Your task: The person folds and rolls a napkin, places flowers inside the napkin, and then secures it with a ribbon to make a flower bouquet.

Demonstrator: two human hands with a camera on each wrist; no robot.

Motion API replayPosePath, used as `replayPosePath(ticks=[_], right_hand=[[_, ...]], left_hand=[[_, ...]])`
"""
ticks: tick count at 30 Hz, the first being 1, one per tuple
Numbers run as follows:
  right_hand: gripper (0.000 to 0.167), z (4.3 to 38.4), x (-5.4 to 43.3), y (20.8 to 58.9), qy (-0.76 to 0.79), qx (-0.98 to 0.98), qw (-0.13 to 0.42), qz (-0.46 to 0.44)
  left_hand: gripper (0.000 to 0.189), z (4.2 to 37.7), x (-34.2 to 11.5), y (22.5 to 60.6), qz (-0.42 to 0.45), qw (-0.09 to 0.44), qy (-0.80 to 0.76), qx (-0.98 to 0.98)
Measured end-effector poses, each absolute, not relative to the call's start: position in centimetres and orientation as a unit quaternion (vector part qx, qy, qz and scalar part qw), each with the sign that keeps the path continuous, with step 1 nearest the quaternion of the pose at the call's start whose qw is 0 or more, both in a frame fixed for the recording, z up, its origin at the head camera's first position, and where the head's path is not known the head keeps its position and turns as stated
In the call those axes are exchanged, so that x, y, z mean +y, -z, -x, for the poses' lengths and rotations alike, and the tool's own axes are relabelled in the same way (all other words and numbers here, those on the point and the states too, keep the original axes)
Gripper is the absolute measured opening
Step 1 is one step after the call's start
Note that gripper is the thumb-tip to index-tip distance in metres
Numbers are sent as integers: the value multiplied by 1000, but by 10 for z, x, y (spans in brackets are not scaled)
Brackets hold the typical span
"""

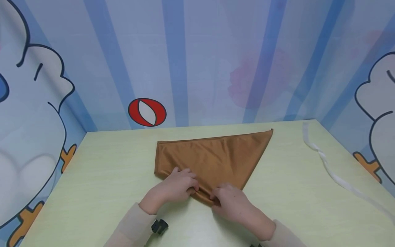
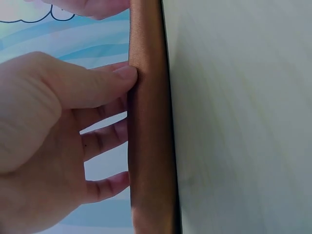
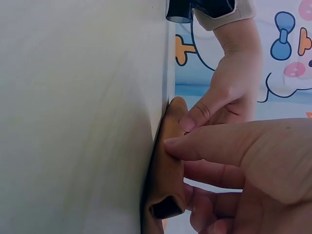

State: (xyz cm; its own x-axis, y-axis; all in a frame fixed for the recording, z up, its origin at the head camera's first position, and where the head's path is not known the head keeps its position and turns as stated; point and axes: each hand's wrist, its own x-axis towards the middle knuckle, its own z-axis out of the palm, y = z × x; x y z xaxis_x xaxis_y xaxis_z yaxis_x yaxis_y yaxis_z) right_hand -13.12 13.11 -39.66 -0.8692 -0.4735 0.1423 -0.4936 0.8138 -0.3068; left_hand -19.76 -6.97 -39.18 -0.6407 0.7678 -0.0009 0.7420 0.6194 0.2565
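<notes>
A brown satin cloth [image 1: 216, 154] lies on the table, its far edge long and its right corner pointed. Its near edge is turned over into a rolled fold, which faces the camera in the left wrist view [image 2: 151, 117]. My left hand [image 1: 177, 185] pinches this fold left of its middle, the thumb on the near side and fingers behind. Farther right, near the fold's end, my right hand [image 1: 231, 202] pinches it too. In the right wrist view the roll [image 3: 168, 165] ends in an open, hollow tip just below the right thumb.
A twisted white ribbon [image 1: 336, 176] runs along the right side of the pale table [image 1: 108, 185]. Behind and beside the table stand printed cartoon walls [image 1: 203, 61]. A small black device [image 1: 159, 226] sits at my left sleeve.
</notes>
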Motion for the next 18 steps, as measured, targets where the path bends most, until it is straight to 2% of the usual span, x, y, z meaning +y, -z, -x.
replayPosePath(ticks=[8,18], right_hand=[[12,132,131,399,-178,-946,54,-265],[15,133,131,397,-191,-947,24,-259]], left_hand=[[16,197,-70,391,-418,49,-131,898],[19,196,-68,392,-412,59,-116,902]])
